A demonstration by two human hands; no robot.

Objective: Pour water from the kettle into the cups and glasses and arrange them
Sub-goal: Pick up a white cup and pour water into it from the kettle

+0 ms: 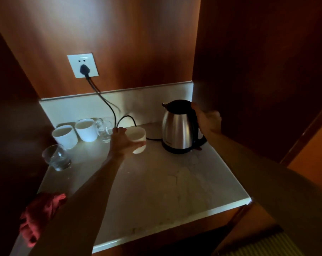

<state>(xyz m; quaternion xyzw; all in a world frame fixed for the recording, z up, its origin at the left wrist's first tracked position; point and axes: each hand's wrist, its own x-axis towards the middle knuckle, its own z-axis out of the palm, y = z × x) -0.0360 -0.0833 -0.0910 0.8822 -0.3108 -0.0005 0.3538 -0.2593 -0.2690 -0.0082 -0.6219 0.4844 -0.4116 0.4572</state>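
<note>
A steel kettle [176, 130] with a black lid and handle stands on its base at the back right of the white counter [156, 191]. My right hand [208, 121] grips the kettle's handle. My left hand [122, 142] holds a white cup [138, 138] that stands just left of the kettle. Two more white cups [65, 136] [86, 129] stand at the back left, with a small clear glass [105, 131] beside them. A wider clear glass [57, 157] stands near the counter's left edge.
A black cord [108, 106] runs from the wall socket [82, 65] down to the kettle's base. A red cloth [40, 215] lies at the front left corner. Dark wooden walls close in the counter on the left, back and right.
</note>
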